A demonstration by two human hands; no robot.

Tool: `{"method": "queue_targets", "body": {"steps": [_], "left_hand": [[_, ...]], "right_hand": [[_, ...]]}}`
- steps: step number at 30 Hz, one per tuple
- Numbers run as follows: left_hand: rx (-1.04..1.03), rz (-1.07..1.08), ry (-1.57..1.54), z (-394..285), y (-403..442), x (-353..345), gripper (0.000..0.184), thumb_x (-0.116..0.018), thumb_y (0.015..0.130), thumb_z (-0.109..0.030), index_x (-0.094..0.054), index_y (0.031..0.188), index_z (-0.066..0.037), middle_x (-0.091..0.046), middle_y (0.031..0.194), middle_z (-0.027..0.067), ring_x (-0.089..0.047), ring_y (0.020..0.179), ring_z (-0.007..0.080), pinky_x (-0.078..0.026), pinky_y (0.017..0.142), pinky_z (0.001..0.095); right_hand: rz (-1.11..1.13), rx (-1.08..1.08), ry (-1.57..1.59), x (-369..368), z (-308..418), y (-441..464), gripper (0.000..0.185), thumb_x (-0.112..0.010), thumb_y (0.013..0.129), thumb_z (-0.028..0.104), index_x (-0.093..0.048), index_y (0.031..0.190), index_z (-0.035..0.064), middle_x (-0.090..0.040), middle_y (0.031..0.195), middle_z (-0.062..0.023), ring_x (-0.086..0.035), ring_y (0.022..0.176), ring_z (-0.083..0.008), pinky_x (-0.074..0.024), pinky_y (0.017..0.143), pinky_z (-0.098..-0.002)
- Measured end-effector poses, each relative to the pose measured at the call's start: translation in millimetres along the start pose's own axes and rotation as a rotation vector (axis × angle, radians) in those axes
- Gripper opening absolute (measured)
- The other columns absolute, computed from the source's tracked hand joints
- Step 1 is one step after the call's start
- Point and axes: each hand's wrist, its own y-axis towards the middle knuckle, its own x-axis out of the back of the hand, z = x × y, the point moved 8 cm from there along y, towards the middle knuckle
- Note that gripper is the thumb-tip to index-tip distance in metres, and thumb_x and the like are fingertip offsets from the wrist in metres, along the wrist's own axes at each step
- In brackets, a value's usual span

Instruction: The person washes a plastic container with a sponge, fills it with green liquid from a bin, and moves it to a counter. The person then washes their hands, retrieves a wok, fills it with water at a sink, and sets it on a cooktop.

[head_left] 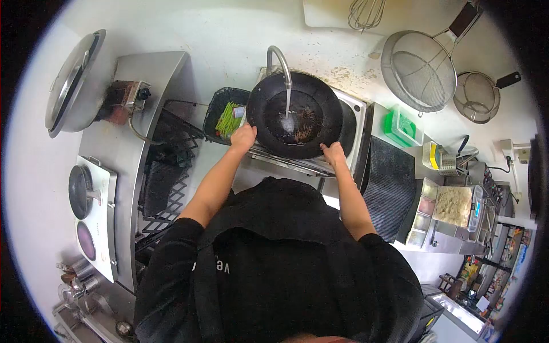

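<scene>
A large black wok [267,108] rests over the sink [358,110], under a curved metal faucet [278,53]. Water runs from the spout into the wok, where a little water and brownish residue lie at the bottom. My left hand [244,138] grips the wok's near-left rim, and my right hand [333,153] is closed on its near-right rim. Just left of the wok stands a black basket [213,117] with green stalks [229,119], which look like asparagus, and a small pale label or packet. The fingers under the rim are partly hidden.
A black ribbed mat [390,186] and a green container [403,127] are at the right. Strainers [417,71] hang on the wall. At the left are a two-plate cooktop [106,217] with a small pan [79,191] and a large lidded pot [80,86].
</scene>
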Motion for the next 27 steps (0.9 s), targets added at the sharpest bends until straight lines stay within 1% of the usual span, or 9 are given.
{"method": "queue_targets", "body": {"steps": [1,8,14,15,16,17,18,19,27], "left_hand": [[-0.002,-0.002,-0.001,0,0,0,0.041,-0.047,0.087,-0.037,-0.058,0.101,0.000,-0.062,0.102,0.0228,-0.059,0.099,0.0375,-0.045,0.085,0.0474],[0.028,0.031,0.017,-2,-3,2,0.042,-0.047,0.088,-0.038,-0.058,0.102,-0.001,-0.061,0.105,0.0218,-0.058,0.101,0.0362,-0.045,0.086,0.0461],[0.034,0.025,0.018,-2,-4,3,0.041,-0.046,0.089,-0.038,-0.058,0.102,-0.001,-0.062,0.105,0.0208,-0.058,0.101,0.0353,-0.045,0.086,0.0457],[0.030,0.021,0.016,-3,-4,3,0.041,-0.046,0.089,-0.038,-0.059,0.101,-0.001,-0.062,0.105,0.0207,-0.058,0.101,0.0352,-0.045,0.086,0.0456],[0.027,0.018,0.013,-3,-5,4,0.041,-0.046,0.089,-0.038,-0.059,0.101,-0.001,-0.062,0.104,0.0207,-0.058,0.101,0.0350,-0.045,0.086,0.0455],[0.029,0.017,0.011,-3,-5,4,0.041,-0.046,0.089,-0.038,-0.059,0.101,-0.001,-0.062,0.104,0.0207,-0.058,0.101,0.0350,-0.045,0.086,0.0455],[0.018,0.006,0.011,-3,-4,3,0.041,-0.046,0.089,-0.038,-0.059,0.100,-0.001,-0.062,0.103,0.0209,-0.059,0.100,0.0352,-0.046,0.085,0.0457],[0.007,-0.004,0.011,-2,-3,2,0.041,-0.046,0.088,-0.038,-0.059,0.099,-0.001,-0.062,0.103,0.0211,-0.059,0.099,0.0354,-0.046,0.085,0.0458],[-0.017,-0.043,0.010,1,-1,-2,0.040,-0.046,0.089,-0.038,-0.059,0.096,-0.001,-0.063,0.100,0.0208,-0.060,0.095,0.0362,-0.047,0.082,0.0471]], "right_hand": [[0.132,-0.088,0.033,-3,-1,-6,0.065,-0.060,0.081,0.043,-0.045,0.116,-0.0096,-0.056,0.115,-0.0266,-0.053,0.111,-0.0367,-0.0418,0.093,-0.0424],[0.141,-0.108,0.052,0,2,-8,0.061,-0.057,0.084,0.042,-0.047,0.114,-0.0088,-0.056,0.115,-0.0266,-0.054,0.110,-0.0368,-0.0420,0.093,-0.0429],[0.125,-0.125,0.029,-22,-16,14,0.056,-0.055,0.085,0.041,-0.049,0.113,-0.0080,-0.056,0.115,-0.0266,-0.054,0.110,-0.0375,-0.0419,0.093,-0.0431],[0.011,-0.032,0.003,-17,-11,14,0.052,-0.056,0.086,0.039,-0.051,0.097,-0.0119,-0.058,0.087,-0.0236,-0.058,0.081,-0.0336,-0.0460,0.072,-0.0410],[-0.102,0.061,-0.023,-10,-6,13,0.053,-0.056,0.087,0.037,-0.053,0.081,-0.0158,-0.061,0.059,-0.0206,-0.063,0.052,-0.0298,-0.0501,0.050,-0.0388],[-0.102,0.064,-0.026,-10,-8,15,0.053,-0.056,0.087,0.037,-0.053,0.081,-0.0158,-0.061,0.059,-0.0206,-0.063,0.052,-0.0298,-0.0501,0.050,-0.0388],[0.020,-0.028,0.017,-10,-9,10,0.053,-0.055,0.087,0.038,-0.050,0.097,-0.0130,-0.058,0.086,-0.0247,-0.058,0.081,-0.0342,-0.0460,0.072,-0.0414],[0.142,-0.120,0.059,-13,-10,4,0.058,-0.053,0.087,0.040,-0.046,0.114,-0.0102,-0.056,0.113,-0.0288,-0.053,0.110,-0.0386,-0.0419,0.093,-0.0440],[0.109,-0.109,0.040,-8,-5,0,0.058,-0.052,0.087,0.041,-0.045,0.114,-0.0109,-0.056,0.113,-0.0289,-0.053,0.110,-0.0390,-0.0414,0.093,-0.0441]]}}
